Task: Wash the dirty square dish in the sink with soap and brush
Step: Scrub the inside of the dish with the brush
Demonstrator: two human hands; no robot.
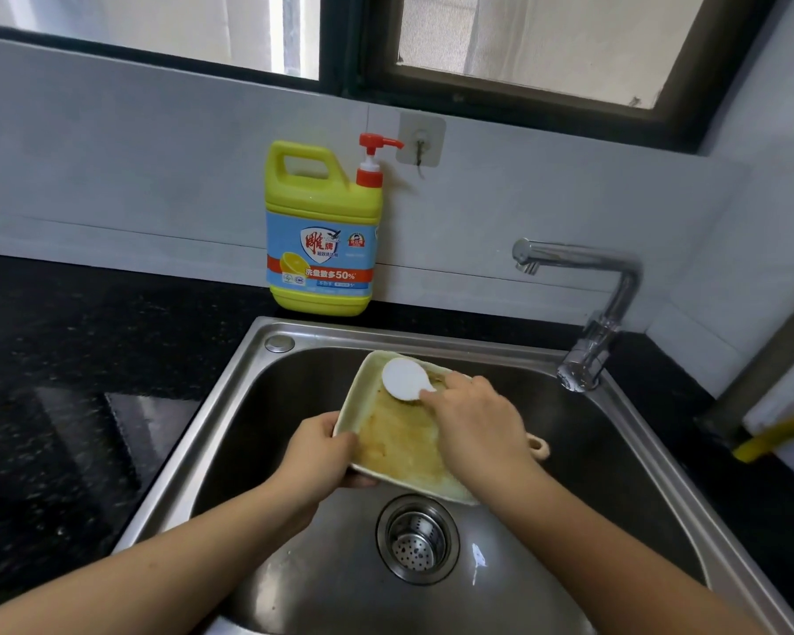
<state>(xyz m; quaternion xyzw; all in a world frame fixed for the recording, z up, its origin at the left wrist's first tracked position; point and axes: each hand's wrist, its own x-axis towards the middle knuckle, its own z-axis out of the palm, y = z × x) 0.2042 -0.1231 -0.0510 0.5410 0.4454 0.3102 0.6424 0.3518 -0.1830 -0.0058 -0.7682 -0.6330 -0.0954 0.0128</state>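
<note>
A black counter (65, 359) under a window holds a steel sink (230, 373), with a yellow soap bottle (324, 231) standing just behind its far rim. In the sink, near the drain strainer (417, 538), the dirty square dish (399, 442), smeared brown inside, is tilted. The left hand (322, 456) grips its left edge, and the right hand (473, 423) holds a white round brush (404, 379) on its far part.

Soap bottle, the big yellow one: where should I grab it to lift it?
Grab the soap bottle by its moulded handle at the top, reaching from the front with fingers through the opening. It stands upright close to the wall, so the back is blocked, and the red pump beside the handle would likely press down.
</note>
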